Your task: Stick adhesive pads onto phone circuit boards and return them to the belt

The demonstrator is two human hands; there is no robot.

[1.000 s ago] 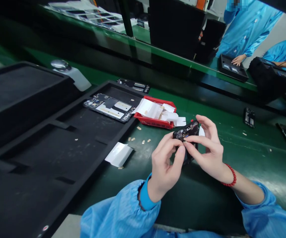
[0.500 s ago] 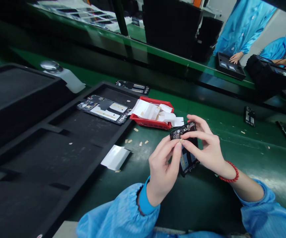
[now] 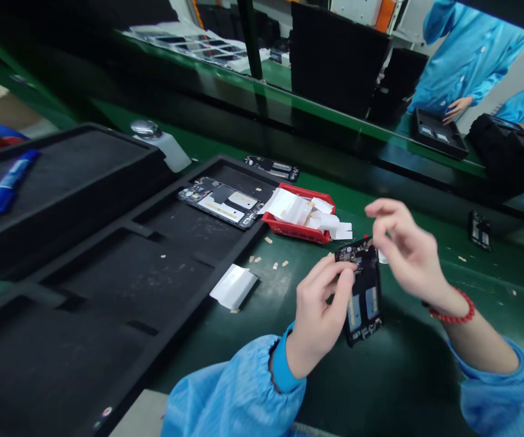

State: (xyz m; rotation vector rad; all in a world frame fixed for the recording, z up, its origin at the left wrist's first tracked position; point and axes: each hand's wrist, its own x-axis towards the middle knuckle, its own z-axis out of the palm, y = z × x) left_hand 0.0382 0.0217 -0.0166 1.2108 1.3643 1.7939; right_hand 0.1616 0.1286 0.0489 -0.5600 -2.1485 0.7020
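Observation:
My left hand point(image 3: 323, 303) grips an opened phone point(image 3: 364, 291) by its upper left side, with thumb and index finger pinched over the board. The phone is tilted, its inner side with circuit boards and pale strips facing me. My right hand point(image 3: 407, 252) is at the phone's top right corner, thumb and a finger pinched together and another finger raised. Whatever sits between those fingertips is too small to make out. Left of the phone, small tan tape scraps point(image 3: 275, 265) lie on the green table point(image 3: 262, 321), near a folded white sheet point(image 3: 235, 286).
A red bin point(image 3: 296, 229) holds white paper pieces. Black trays point(image 3: 171, 291) fill the left side, one bearing an opened phone point(image 3: 221, 203) and another a blue marker point(image 3: 10, 182). A dispenser bottle point(image 3: 166, 149) stands behind. More phone parts point(image 3: 479, 230) lie right. Co-workers point(image 3: 466, 67) stand beyond.
My right hand has parted from my left fingertips and moved up and right. The phone is more in sight, still in my left hand. The camera view has turned left.

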